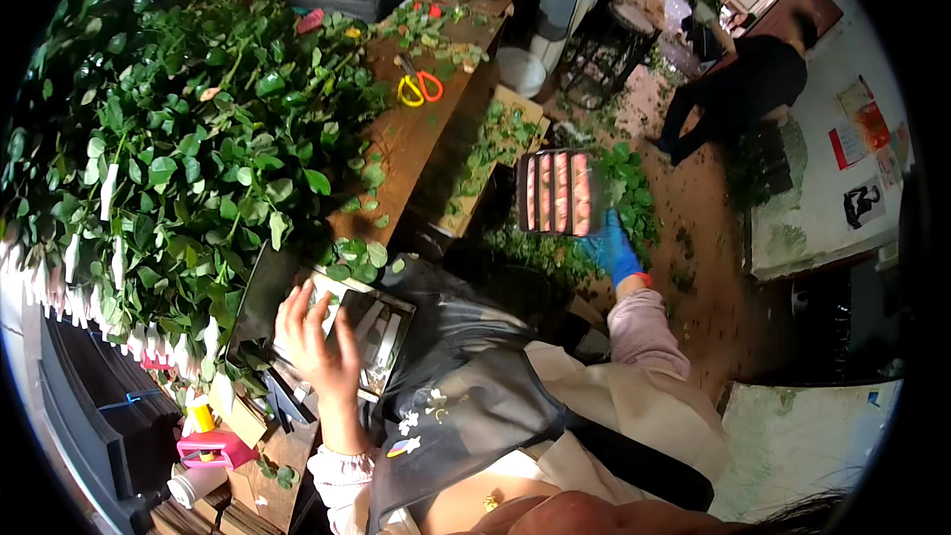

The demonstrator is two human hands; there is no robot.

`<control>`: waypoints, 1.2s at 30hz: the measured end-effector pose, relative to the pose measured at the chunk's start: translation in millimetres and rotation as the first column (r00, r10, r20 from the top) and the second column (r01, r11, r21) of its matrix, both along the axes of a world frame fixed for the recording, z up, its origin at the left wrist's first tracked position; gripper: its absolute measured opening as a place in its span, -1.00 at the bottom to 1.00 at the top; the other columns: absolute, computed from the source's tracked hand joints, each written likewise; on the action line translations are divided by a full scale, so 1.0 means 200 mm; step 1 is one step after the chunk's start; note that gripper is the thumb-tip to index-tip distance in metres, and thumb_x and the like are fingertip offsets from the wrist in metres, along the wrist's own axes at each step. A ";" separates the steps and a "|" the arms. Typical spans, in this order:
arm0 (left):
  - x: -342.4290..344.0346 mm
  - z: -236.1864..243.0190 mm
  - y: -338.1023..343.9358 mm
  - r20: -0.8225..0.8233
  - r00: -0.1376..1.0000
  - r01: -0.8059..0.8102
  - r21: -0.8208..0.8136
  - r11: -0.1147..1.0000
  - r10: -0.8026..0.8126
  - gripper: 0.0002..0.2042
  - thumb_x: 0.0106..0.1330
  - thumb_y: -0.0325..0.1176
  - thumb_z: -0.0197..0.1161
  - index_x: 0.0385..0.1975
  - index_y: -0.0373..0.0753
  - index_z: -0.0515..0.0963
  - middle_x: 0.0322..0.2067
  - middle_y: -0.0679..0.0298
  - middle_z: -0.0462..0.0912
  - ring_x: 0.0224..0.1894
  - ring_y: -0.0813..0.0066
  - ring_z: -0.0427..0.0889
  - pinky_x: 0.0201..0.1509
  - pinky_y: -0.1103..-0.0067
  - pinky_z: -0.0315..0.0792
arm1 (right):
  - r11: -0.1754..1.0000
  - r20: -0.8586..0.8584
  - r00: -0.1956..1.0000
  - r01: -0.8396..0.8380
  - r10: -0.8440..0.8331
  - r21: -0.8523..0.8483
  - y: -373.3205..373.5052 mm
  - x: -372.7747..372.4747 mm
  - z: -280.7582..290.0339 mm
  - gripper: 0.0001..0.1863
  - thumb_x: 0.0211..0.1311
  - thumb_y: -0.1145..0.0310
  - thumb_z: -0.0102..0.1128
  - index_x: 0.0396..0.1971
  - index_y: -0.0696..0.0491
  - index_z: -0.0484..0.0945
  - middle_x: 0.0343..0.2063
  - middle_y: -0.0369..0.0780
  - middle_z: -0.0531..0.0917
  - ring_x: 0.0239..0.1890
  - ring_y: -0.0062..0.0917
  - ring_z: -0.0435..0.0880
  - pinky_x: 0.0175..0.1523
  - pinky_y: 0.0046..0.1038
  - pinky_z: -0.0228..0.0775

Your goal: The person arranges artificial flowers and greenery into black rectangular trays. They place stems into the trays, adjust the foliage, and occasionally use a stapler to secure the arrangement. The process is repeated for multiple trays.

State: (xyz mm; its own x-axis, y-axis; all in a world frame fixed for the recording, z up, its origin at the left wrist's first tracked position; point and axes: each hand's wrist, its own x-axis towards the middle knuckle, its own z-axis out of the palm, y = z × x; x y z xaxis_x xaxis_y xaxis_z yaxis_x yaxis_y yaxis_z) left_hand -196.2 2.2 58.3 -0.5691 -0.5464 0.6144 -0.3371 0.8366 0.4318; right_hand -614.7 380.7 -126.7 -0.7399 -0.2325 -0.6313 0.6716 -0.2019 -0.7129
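Note:
My right hand (pixel 612 248), in a blue glove, is closed on a bunch of roses (pixel 559 194). Its pink heads sit in several rows between dark dividers, and green leaves (pixel 628 188) stick out beside them. Bare, with fingers raised and apart, my left hand (pixel 322 339) is over an open box (pixel 401 312) at the table's near edge; nothing shows in its grasp. Small light-coloured items lie in that box, too unclear to name. A large heap of leafy stems (pixel 198 149) with white-wrapped ends fills the table to the left.
Scissors (pixel 420 89) with yellow and red handles lie on the wooden table (pixel 396 173). A pink holder (pixel 216 450) and a white cup (pixel 196 483) stand at lower left. A white bucket (pixel 520 71) is beyond the table. Another person (pixel 743 84) bends over at upper right; leaves litter the floor (pixel 718 327).

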 end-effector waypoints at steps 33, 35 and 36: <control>0.71 0.01 -0.13 -0.015 0.883 -0.469 -0.027 0.883 0.468 -0.74 0.49 -0.55 0.12 0.11 -0.40 0.53 0.11 0.04 0.59 0.18 0.23 0.53 0.32 0.37 0.35 | 0.436 -0.996 -0.076 -0.899 -0.045 0.049 -1.79 1.23 0.78 -0.61 0.45 0.22 0.18 0.16 0.07 0.55 -0.06 -0.07 0.69 -0.03 -0.25 0.71 0.08 -0.30 0.58; 0.80 0.01 -0.13 -0.068 0.779 -0.618 0.083 0.782 0.623 -0.75 0.47 -0.53 0.15 0.09 -0.38 0.54 0.08 0.06 0.57 0.15 0.22 0.53 0.29 0.37 0.37 | 0.349 -0.937 -0.335 -0.893 -0.096 0.283 -1.89 1.37 0.87 -0.58 0.42 0.17 0.19 0.16 0.07 0.55 -0.02 -0.04 0.68 -0.01 -0.14 0.69 0.09 -0.24 0.56; 0.90 -0.02 -0.16 -0.121 0.743 -0.660 0.030 0.751 0.658 -0.73 0.46 -0.50 0.18 0.11 -0.36 0.54 0.08 0.06 0.56 0.17 0.21 0.51 0.30 0.37 0.36 | 0.364 -0.897 -0.431 -0.854 -0.093 0.373 -1.91 1.44 0.88 -0.53 0.40 0.11 0.20 0.18 0.06 0.53 -0.03 -0.04 0.68 -0.01 -0.14 0.68 0.09 -0.23 0.54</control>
